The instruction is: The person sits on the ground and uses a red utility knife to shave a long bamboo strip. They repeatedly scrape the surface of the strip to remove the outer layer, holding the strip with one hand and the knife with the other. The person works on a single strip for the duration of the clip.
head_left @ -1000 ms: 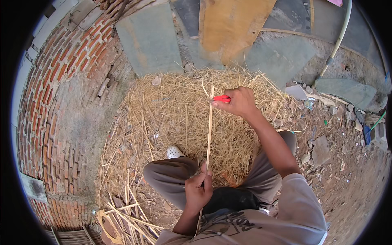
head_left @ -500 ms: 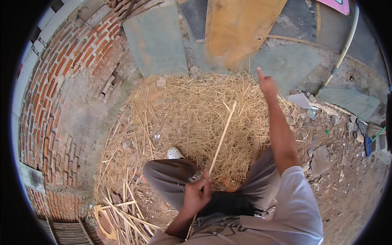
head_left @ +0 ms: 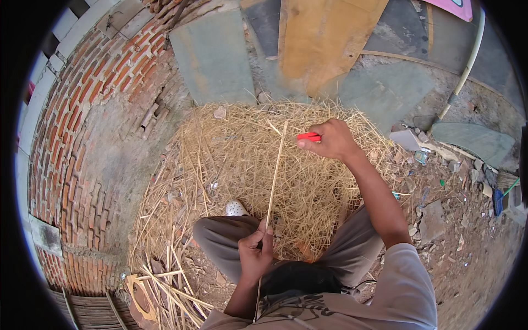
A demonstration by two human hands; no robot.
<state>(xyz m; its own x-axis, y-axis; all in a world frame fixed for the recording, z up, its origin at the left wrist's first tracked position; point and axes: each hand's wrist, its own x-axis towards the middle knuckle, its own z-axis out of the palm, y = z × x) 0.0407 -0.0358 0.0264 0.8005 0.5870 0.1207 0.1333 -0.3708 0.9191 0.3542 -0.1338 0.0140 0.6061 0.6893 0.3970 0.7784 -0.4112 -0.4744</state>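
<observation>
My left hand (head_left: 256, 250) is closed around a long, thin pale stick (head_left: 276, 173), bamboo by its look. The stick slants up and away from me over the straw-like pile, and its lower end runs down beside my left forearm. In my right hand (head_left: 334, 141) is a small red-handled tool (head_left: 309, 136), mostly covered by my fingers, so its exact kind does not show. It is close to the far end of the stick, just to the right and apart from it. A short pale sliver (head_left: 274, 128) shows beside the stick's tip.
A heap of dry shavings (head_left: 242, 148) spreads before my crossed legs. Cut sticks (head_left: 173, 291) lie at lower left, beside a brick wall (head_left: 66, 165). Leaning boards (head_left: 214, 60) stand at the back. Rubble (head_left: 434, 217) and a pale pipe (head_left: 465, 71) are on the right.
My right hand has come back from the far right toward the stick's tip, and the red tool now shows. My left hand and the stick have shifted slightly left, the stick standing steeper.
</observation>
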